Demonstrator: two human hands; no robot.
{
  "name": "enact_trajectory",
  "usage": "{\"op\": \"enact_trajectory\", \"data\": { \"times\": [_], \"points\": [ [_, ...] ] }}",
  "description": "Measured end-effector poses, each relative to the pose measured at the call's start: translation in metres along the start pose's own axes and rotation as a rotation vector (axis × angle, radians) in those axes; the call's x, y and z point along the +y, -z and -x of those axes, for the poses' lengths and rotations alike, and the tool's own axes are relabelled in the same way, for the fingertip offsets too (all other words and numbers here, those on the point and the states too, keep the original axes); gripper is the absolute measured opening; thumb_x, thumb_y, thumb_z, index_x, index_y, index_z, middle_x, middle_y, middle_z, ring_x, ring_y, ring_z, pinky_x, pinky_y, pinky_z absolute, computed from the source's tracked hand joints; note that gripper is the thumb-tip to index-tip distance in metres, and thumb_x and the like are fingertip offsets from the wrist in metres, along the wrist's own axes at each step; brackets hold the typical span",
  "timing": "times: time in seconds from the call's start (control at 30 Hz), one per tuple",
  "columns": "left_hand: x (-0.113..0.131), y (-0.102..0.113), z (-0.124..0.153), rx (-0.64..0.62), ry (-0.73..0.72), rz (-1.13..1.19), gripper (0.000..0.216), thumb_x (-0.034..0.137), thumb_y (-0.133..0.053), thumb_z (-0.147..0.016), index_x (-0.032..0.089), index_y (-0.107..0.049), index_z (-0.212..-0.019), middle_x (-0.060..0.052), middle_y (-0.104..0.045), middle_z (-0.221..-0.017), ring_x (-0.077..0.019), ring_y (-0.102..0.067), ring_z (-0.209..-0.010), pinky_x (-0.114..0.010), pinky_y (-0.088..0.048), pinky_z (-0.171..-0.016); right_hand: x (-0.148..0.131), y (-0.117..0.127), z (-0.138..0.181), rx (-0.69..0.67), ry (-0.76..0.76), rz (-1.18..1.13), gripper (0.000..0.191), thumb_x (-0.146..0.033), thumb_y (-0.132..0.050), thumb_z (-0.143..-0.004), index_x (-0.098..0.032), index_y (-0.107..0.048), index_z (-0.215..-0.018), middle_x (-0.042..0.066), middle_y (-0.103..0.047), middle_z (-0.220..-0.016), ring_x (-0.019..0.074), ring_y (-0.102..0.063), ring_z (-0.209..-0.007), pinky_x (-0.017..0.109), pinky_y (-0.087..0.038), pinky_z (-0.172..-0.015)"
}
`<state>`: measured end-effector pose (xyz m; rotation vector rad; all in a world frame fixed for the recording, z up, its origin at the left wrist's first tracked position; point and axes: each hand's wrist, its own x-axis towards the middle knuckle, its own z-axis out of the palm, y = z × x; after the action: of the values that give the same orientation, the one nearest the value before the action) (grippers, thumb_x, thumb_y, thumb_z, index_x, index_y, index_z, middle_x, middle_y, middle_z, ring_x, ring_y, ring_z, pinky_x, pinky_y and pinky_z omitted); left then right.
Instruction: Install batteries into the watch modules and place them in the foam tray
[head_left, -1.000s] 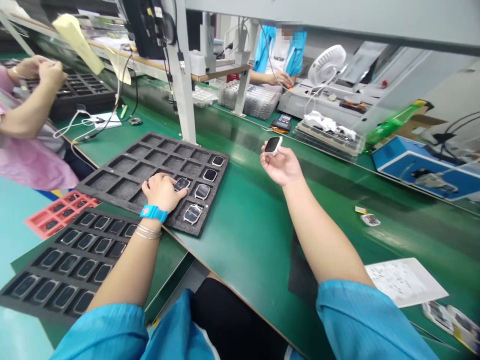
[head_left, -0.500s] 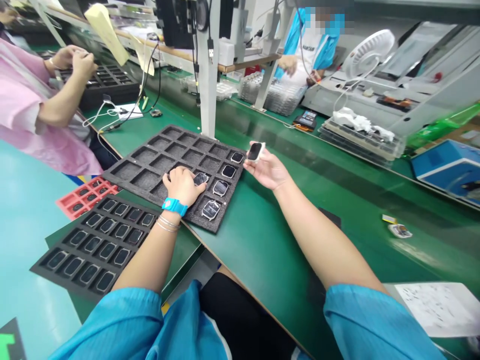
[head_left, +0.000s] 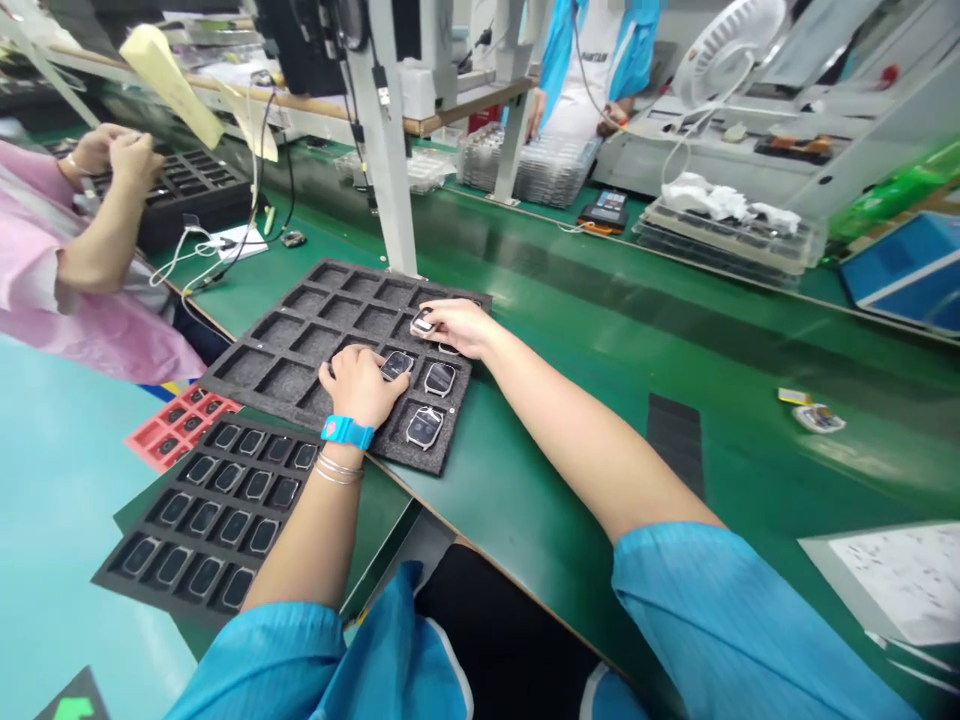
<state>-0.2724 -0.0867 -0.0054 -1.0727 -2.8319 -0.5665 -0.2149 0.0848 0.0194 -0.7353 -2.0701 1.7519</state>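
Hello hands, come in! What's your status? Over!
Right hand pinching watch over black foam tray. Left hand at another watch. Right hand partly hiding third watch.

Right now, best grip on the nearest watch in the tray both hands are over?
Pinch the watch by opposite side edges, from straight above, I'd say: it lies flat, screen up, sunk into the tray, with gaps beside it.

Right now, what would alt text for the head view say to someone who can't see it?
The right hand holds a watch over a partly filled black foam tray on a green bench, while the left hand is at another watch. A fuller tray of watches lies lower left.
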Motion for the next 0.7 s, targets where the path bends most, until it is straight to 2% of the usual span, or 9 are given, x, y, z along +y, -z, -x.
{"op": "enact_trajectory", "data": {
  "times": [0.07,0.13,0.3,0.4,0.47,0.53,0.57,0.63,0.7],
  "points": [
    [0.0,0.001,-0.001,-0.006,0.006,-0.005,0.037,0.046,-0.068,-0.077,0.017,-0.064,-0.1,-0.015,-0.056,-0.134,-0.0365,-0.045,-0.13,-0.056,-0.022,-0.116,-0.005,-0.01,-0.006,0.067,0.1,0.311,0.021,-0.005,-0.046,-0.086,-0.014,-0.062,-0.095,-0.001,-0.072,-0.087,0.0135,-0.07,-0.097,0.035,-0.054,-0.096],
    [0.002,0.004,-0.002,-0.008,0.014,-0.015,0.035,0.044,-0.067,-0.077,0.018,-0.065,-0.1,-0.015,-0.057,-0.133,-0.0357,-0.046,-0.13,-0.055,-0.024,-0.116,-0.008,-0.018,-0.005,0.107,0.154,0.462,0.026,-0.009,-0.039,-0.09,-0.011,-0.063,-0.102,-0.003,-0.071,-0.1,0.0128,-0.063,-0.114,0.037,-0.046,-0.105],
    [0.008,0.015,-0.003,-0.049,0.034,-0.079,0.038,0.046,-0.063,-0.079,0.016,-0.068,-0.103,-0.018,-0.057,-0.134,-0.0367,-0.046,-0.132,-0.054,-0.03,-0.114,-0.013,-0.029,0.021,0.157,0.231,0.718,0.018,-0.019,-0.051,-0.09,-0.017,-0.062,-0.104,-0.007,-0.067,-0.125,0.0124,-0.053,-0.124,0.037,-0.042,-0.11],
    [0.011,0.019,-0.007,-0.066,0.057,-0.131,0.047,0.052,-0.058,-0.08,0.016,-0.07,-0.108,-0.018,-0.056,-0.137,-0.0391,-0.047,-0.133,-0.055,-0.033,-0.112,-0.021,-0.012,0.032,0.253,0.281,0.917,0.02,-0.032,-0.052,-0.091,-0.023,-0.061,-0.107,-0.009,-0.058,-0.136,0.0133,-0.046,-0.131,0.038,-0.04,-0.112],
    [0.012,0.02,-0.009,-0.08,0.073,-0.164,0.053,0.056,-0.054,-0.08,0.017,-0.07,-0.112,-0.018,-0.055,-0.138,-0.04,-0.047,-0.133,-0.056,-0.034,-0.112,-0.026,0.025,0.041,0.34,0.302,1.099,0.034,-0.033,-0.031,-0.097,-0.022,-0.058,-0.115,-0.007,-0.059,-0.133,0.0118,-0.046,-0.131,0.04,-0.04,-0.11],
    [0.012,0.019,-0.011,-0.094,0.078,-0.196,0.054,0.054,-0.052,-0.08,0.018,-0.069,-0.116,-0.018,-0.055,-0.139,-0.0396,-0.047,-0.134,-0.055,-0.035,-0.112,-0.025,0.083,0.058,0.464,0.228,1.201,0.051,-0.021,-0.012,-0.095,-0.016,-0.055,-0.12,-0.003,-0.061,-0.128,0.0134,-0.048,-0.13,0.046,-0.039,-0.107],
    [0.012,0.019,-0.011,-0.1,0.079,-0.212,0.053,0.053,-0.052,-0.08,0.018,-0.068,-0.117,-0.017,-0.055,-0.14,-0.0392,-0.047,-0.134,-0.054,-0.035,-0.112,-0.021,0.118,0.072,0.52,0.137,1.201,0.051,-0.017,-0.012,-0.093,-0.01,-0.055,-0.118,0.001,-0.063,-0.124,0.0167,-0.052,-0.127,0.052,-0.04,-0.104],
    [0.01,0.017,-0.013,-0.101,0.074,-0.235,0.05,0.05,-0.051,-0.08,0.021,-0.068,-0.116,-0.016,-0.055,-0.14,-0.0384,-0.048,-0.134,-0.052,-0.036,-0.112,-0.006,0.19,0.11,0.76,-0.203,1.114,0.029,-0.019,-0.049,-0.09,-0.007,-0.06,-0.113,0.015,-0.068,-0.121,0.0257,-0.061,-0.118,0.046,-0.046,-0.102],
    [0.01,0.017,-0.015,-0.089,0.073,-0.249,0.047,0.05,-0.05,-0.081,0.022,-0.068,-0.115,-0.016,-0.054,-0.141,-0.0383,-0.048,-0.133,-0.052,-0.036,-0.112,0.013,0.252,0.158,0.888,-0.592,1.019,0.03,-0.016,-0.051,-0.09,0.002,-0.061,-0.111,0.025,-0.065,-0.123,0.0276,-0.061,-0.12,0.041,-0.047,-0.098]
  ]
}}
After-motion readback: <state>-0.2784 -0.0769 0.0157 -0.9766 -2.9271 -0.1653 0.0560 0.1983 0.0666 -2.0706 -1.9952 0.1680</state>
